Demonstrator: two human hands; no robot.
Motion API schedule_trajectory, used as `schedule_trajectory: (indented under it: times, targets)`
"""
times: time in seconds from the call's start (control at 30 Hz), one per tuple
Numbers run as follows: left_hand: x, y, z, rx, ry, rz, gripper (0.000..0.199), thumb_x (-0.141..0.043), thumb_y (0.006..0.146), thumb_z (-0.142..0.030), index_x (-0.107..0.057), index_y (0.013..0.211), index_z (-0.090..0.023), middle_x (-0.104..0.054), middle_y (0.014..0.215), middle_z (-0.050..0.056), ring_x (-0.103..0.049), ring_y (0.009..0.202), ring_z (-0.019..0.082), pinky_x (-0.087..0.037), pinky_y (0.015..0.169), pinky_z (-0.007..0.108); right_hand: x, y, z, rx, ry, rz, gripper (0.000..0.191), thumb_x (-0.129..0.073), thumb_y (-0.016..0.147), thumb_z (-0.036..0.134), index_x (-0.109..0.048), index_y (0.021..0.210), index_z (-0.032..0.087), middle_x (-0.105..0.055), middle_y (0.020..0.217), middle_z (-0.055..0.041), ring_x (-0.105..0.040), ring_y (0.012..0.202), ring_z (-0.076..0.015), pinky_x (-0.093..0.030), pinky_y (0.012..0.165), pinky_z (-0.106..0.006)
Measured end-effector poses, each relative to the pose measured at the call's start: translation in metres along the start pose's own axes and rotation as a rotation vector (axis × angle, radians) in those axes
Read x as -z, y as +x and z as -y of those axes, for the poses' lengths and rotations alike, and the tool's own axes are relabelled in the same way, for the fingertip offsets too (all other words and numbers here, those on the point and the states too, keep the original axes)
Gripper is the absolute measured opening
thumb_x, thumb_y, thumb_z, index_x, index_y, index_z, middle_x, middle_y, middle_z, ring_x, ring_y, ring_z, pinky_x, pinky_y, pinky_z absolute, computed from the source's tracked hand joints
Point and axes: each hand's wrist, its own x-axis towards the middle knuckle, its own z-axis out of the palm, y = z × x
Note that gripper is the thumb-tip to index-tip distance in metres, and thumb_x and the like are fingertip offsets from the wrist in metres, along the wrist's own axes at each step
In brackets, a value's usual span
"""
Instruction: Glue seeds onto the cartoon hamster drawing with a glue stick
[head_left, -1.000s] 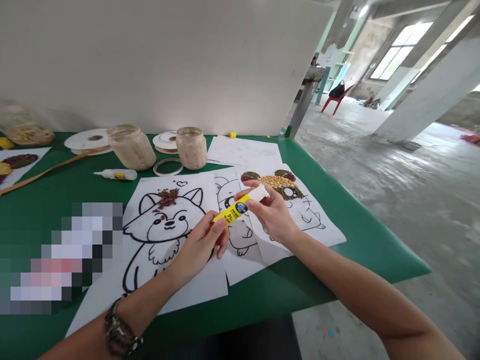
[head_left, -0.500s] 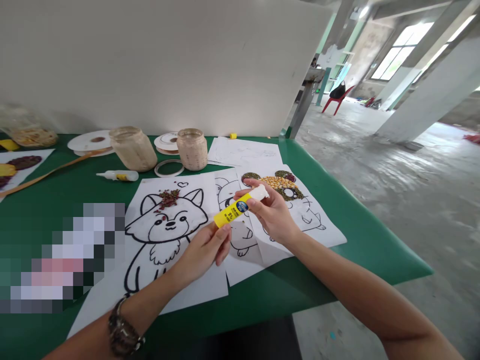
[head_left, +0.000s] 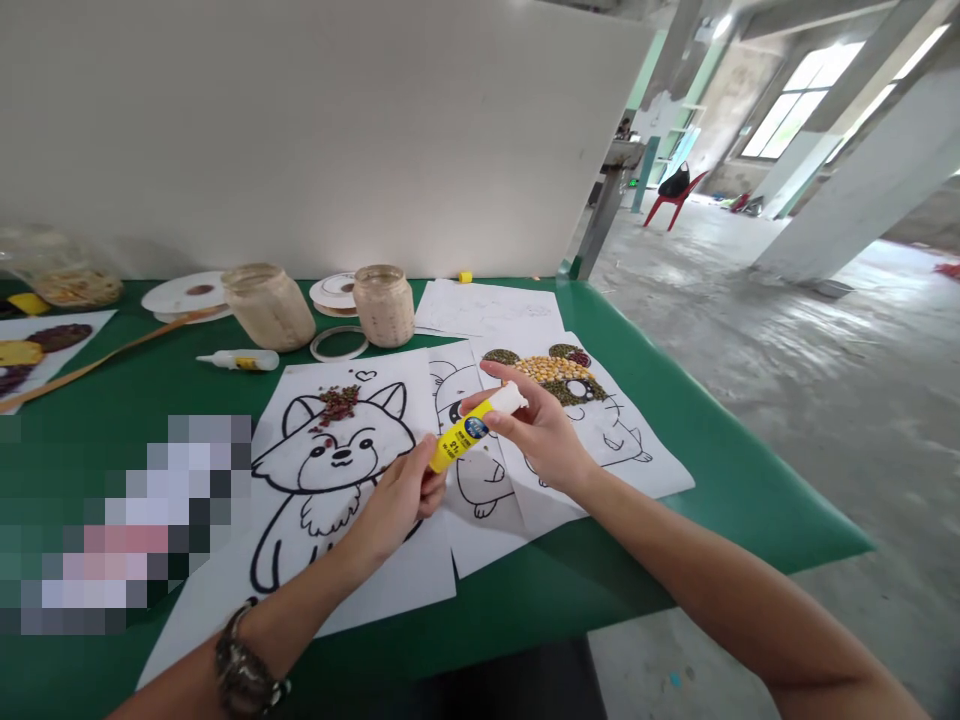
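Note:
A yellow glue stick (head_left: 465,435) with a white top end is held tilted between both hands above the drawings. My left hand (head_left: 405,490) is closed on its lower yellow end. Fingers of my right hand (head_left: 544,430) are around the white upper end. Beneath my left hand lies a fox drawing (head_left: 337,520) with a small pile of red and green beans (head_left: 339,402) on its forehead. Under my right hand are a partly covered animal drawing (head_left: 480,485) and another drawing (head_left: 615,430) with yellow kernels and green beans on its head.
Two glass jars (head_left: 268,308) (head_left: 384,308), ribbon spools (head_left: 184,293), a tape ring (head_left: 339,343) and a white glue bottle (head_left: 238,360) stand or lie behind the drawings. A yellow cap (head_left: 466,277) is at the back edge. The green table (head_left: 720,490) ends at the right.
Both hands and the glue stick have shifted slightly left and a little lower. The glue stick is still held by both hands.

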Motion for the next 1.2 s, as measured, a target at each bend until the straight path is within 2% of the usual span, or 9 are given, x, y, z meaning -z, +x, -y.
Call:
schedule_trajectory:
  times: [0.17, 0.27, 0.47, 0.53, 0.7, 0.77, 1.0, 1.07, 1.2]
  targets:
    - [0.0016, 0.0003, -0.0032, -0.147, 0.393, -0.187, 0.036, -0.035, 0.081, -0.049, -0.042, 0.100, -0.019, -0.049, 0.060, -0.004, -0.042, 0.047, 0.012, -0.029, 0.046, 0.023, -0.0002, 0.0005, -0.0034, -0.001, -0.001, -0.031, 0.047, -0.065, 0.065, 0.015, -0.044, 0.108, 0.020, -0.068, 0.076, 0.0021, -0.063, 0.072, -0.0096, -0.052, 0.067, -0.026]
    - [0.0034, -0.0009, -0.0054, -0.107, 0.629, -0.135, 0.029, -0.048, 0.075, -0.045, -0.045, 0.086, -0.019, -0.048, 0.057, -0.004, -0.043, 0.050, 0.014, -0.025, 0.048, 0.023, -0.0007, 0.0003, -0.0058, -0.024, 0.044, -0.037, 0.048, -0.065, 0.065, 0.016, -0.043, 0.107, 0.019, -0.068, 0.076, 0.0019, -0.064, 0.074, -0.0101, -0.053, 0.071, -0.027]
    - [0.0063, -0.0032, -0.0016, 0.021, -0.124, 0.391, 0.041, -0.020, 0.082, -0.055, -0.032, 0.062, -0.021, -0.020, 0.038, -0.011, -0.015, 0.033, 0.007, -0.020, 0.040, 0.021, 0.0015, -0.0005, -0.0046, -0.035, 0.192, 0.087, 0.051, -0.065, 0.068, 0.024, -0.040, 0.113, 0.021, -0.069, 0.081, 0.0001, -0.066, 0.081, -0.0134, -0.053, 0.073, -0.031]
    - [0.0048, -0.0027, -0.0004, 0.064, -0.267, 0.457, 0.042, -0.015, 0.082, -0.055, -0.033, 0.064, -0.022, -0.018, 0.036, -0.012, -0.014, 0.031, 0.007, -0.022, 0.040, 0.021, 0.0021, -0.0001, -0.0046, -0.009, 0.202, 0.104, 0.052, -0.065, 0.068, 0.023, -0.039, 0.114, 0.022, -0.069, 0.082, 0.0006, -0.066, 0.080, -0.0131, -0.053, 0.074, -0.031]
    - [0.0022, 0.0019, -0.0040, -0.041, 0.366, -0.077, 0.025, -0.050, 0.073, -0.043, -0.042, 0.075, -0.020, -0.043, 0.051, -0.006, -0.036, 0.045, 0.011, -0.022, 0.045, 0.022, 0.0006, -0.0001, -0.0065, 0.010, 0.133, 0.030, 0.050, -0.063, 0.068, 0.013, -0.038, 0.110, 0.021, -0.068, 0.076, 0.0026, -0.066, 0.081, -0.0118, -0.053, 0.072, -0.028]
    - [0.0035, 0.0020, -0.0058, -0.056, 0.475, -0.105, 0.022, -0.054, 0.071, -0.038, -0.042, 0.069, -0.020, -0.042, 0.050, -0.005, -0.035, 0.046, 0.011, -0.021, 0.045, 0.022, -0.0001, -0.0008, -0.0060, 0.008, 0.135, 0.026, 0.050, -0.062, 0.068, 0.011, -0.039, 0.111, 0.021, -0.068, 0.076, 0.0029, -0.066, 0.080, -0.0108, -0.053, 0.070, -0.026]
    - [0.0032, -0.0030, -0.0004, 0.086, -0.236, 0.443, 0.041, -0.027, 0.076, -0.058, -0.027, 0.056, -0.023, -0.014, 0.032, -0.013, -0.011, 0.030, 0.006, -0.019, 0.035, 0.021, 0.0040, 0.0017, -0.0048, -0.015, 0.225, 0.134, 0.046, -0.061, 0.070, 0.016, -0.041, 0.111, 0.021, -0.067, 0.078, 0.0022, -0.065, 0.077, -0.0092, -0.052, 0.065, -0.022]
    - [0.0016, -0.0010, 0.0000, 0.086, -0.155, 0.341, 0.039, -0.029, 0.078, -0.056, -0.035, 0.062, -0.021, -0.025, 0.035, -0.011, -0.018, 0.031, 0.006, -0.022, 0.037, 0.021, 0.0044, 0.0017, -0.0054, 0.001, 0.178, 0.118, 0.047, -0.061, 0.070, 0.015, -0.040, 0.111, 0.021, -0.067, 0.078, 0.0016, -0.064, 0.079, -0.0099, -0.052, 0.065, -0.023]
    - [-0.0005, 0.0040, -0.0033, -0.044, 0.353, -0.115, 0.022, -0.049, 0.073, -0.041, -0.043, 0.079, -0.020, -0.045, 0.057, -0.006, -0.039, 0.048, 0.010, -0.028, 0.047, 0.022, 0.0004, -0.0027, -0.0051, 0.030, 0.018, 0.068, 0.057, -0.064, 0.065, 0.011, -0.037, 0.114, 0.020, -0.065, 0.080, 0.0004, -0.063, 0.079, -0.0111, -0.053, 0.069, -0.027]
